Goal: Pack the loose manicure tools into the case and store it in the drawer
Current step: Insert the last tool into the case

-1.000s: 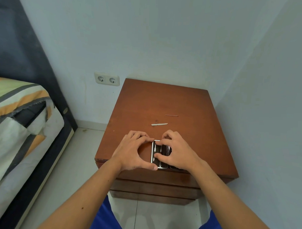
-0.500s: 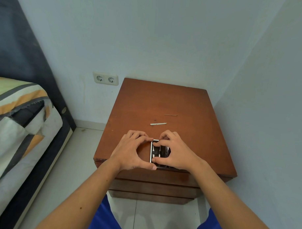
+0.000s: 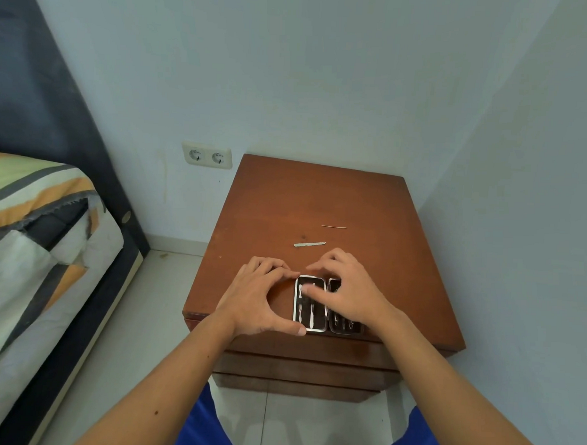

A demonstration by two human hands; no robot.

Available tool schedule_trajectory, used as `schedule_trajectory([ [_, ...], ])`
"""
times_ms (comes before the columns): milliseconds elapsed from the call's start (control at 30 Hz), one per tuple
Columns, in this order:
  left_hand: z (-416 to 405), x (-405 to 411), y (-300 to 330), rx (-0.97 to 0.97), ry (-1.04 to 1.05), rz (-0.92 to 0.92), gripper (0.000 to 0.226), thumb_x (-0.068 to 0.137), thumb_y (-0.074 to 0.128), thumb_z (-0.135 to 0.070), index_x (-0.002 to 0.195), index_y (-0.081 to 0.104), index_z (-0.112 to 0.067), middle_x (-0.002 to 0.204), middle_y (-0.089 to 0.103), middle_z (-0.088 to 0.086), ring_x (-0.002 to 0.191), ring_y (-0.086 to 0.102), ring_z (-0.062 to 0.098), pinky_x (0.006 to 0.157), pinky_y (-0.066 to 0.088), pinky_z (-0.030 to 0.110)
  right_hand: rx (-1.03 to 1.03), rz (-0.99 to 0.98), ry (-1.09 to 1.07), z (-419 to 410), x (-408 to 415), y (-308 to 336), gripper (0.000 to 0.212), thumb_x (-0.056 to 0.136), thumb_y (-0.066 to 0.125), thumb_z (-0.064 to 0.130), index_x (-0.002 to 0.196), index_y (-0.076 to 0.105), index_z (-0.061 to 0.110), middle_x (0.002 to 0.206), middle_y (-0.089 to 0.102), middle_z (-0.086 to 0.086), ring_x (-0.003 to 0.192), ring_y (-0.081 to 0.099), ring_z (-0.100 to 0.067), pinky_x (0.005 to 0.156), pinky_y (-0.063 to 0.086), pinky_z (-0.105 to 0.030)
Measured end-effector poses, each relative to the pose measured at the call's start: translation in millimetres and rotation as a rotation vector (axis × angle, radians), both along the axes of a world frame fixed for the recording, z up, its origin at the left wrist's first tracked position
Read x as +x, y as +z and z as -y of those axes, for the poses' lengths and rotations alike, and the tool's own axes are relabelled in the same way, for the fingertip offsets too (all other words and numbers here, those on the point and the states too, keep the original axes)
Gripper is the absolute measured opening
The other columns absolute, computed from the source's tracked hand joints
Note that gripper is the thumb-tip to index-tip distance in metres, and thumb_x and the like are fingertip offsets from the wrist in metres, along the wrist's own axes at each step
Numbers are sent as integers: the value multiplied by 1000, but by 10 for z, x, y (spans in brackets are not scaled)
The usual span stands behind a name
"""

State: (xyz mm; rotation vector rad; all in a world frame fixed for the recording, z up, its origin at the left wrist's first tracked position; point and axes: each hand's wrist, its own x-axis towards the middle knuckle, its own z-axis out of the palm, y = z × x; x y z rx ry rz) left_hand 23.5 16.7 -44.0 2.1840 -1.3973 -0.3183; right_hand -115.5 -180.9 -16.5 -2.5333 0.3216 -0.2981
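Observation:
An open manicure case (image 3: 311, 306) with a silver rim and black lining lies flat near the front edge of the wooden nightstand (image 3: 286, 202). Several metal tools sit in its slots. My left hand (image 3: 261, 296) clamps the case's left side between index finger and thumb. My right hand (image 3: 348, 290) rests over the right half, with its thumb pressing on the left half's lining. Two loose tools lie farther back: a flat nail file (image 3: 309, 244) and a thin metal stick (image 3: 334, 226).
The nightstand stands in a corner, with walls behind and to the right, and closed drawer fronts (image 3: 307, 366) below its top. A double wall socket (image 3: 207, 156) is to its left. A bed (image 3: 35, 246) with striped bedding fills the left side.
My right hand has slid to the right and its fingers have lifted, uncovering more of the case's left half. The left hand keeps its hold.

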Motion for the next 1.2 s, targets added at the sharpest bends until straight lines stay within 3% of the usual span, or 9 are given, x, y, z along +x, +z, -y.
schedule_trajectory([
  [100, -2, -4, -3, -7, 5, -3, 106, 51, 73, -94, 142, 53, -44, 136, 41, -28, 131, 30, 1, 114, 28, 31, -29, 75, -151, 161, 212, -1, 22, 94, 72, 41, 111, 78, 29, 107, 62, 13, 104, 54, -11, 95, 46, -31],
  [200, 9, 0, 11, 4, 5, -14, 107, 50, 72, -96, 142, 53, -45, 136, 41, -28, 132, 30, 0, 115, 28, 32, -104, 16, -181, 305, 477, -24, 19, 99, 69, 28, 116, 78, 25, 108, 60, 6, 106, 52, -18, 100, 48, -39],
  [367, 7, 1, 33, 7, 2, -17, 106, 52, 72, -95, 142, 51, -45, 137, 41, -27, 130, 28, -1, 113, 25, 28, -227, -81, -55, 322, 816, 25, 25, 102, 65, 31, 125, 75, 32, 116, 53, 3, 112, 44, -20, 102, 42, -34],
  [567, 2, -4, 30, 7, 1, -16, 106, 52, 72, -95, 143, 51, -44, 136, 41, -26, 131, 28, -1, 112, 24, 27, -238, -185, 1, 319, 933, 55, 12, 99, 70, 33, 102, 78, 25, 104, 52, 11, 105, 42, -15, 99, 48, -42],
  [700, 8, -8, 41, 15, 2, -21, 106, 52, 72, -95, 143, 50, -45, 136, 40, -28, 132, 28, -1, 112, 24, 26, -230, -266, 18, 326, 905, 36, 17, 103, 61, 29, 110, 71, 17, 117, 60, -4, 116, 55, -26, 102, 48, -44],
  [767, 9, -11, 40, 10, 2, -22, 106, 52, 73, -95, 143, 51, -45, 135, 40, -28, 132, 28, -1, 112, 24, 26, -208, -262, -9, 316, 894, 26, 15, 102, 63, 26, 111, 70, 15, 118, 62, -7, 114, 59, -27, 101, 49, -43],
  [1000, 1, -11, 43, 9, 2, -21, 106, 52, 71, -96, 143, 50, -45, 137, 39, -28, 133, 27, -2, 112, 24, 27, 63, -113, -244, 332, 806, 5, 14, 95, 74, 23, 108, 78, 19, 92, 74, 7, 90, 68, -12, 92, 56, -36],
  [1100, 0, -17, 39, 9, 3, -20, 105, 52, 72, -95, 143, 50, -45, 137, 39, -29, 133, 27, -2, 112, 23, 26, 11, -123, -253, 321, 819, 18, 13, 95, 75, 24, 105, 81, 19, 98, 76, 5, 87, 64, -9, 91, 56, -34],
  [1200, 1, -14, 41, 6, 2, -22, 106, 52, 72, -95, 143, 50, -45, 137, 40, -28, 133, 27, -2, 111, 24, 26, -94, -172, -221, 293, 871, 90, 14, 96, 70, 18, 97, 83, 13, 112, 77, 2, 98, 66, -19, 91, 52, -35],
])
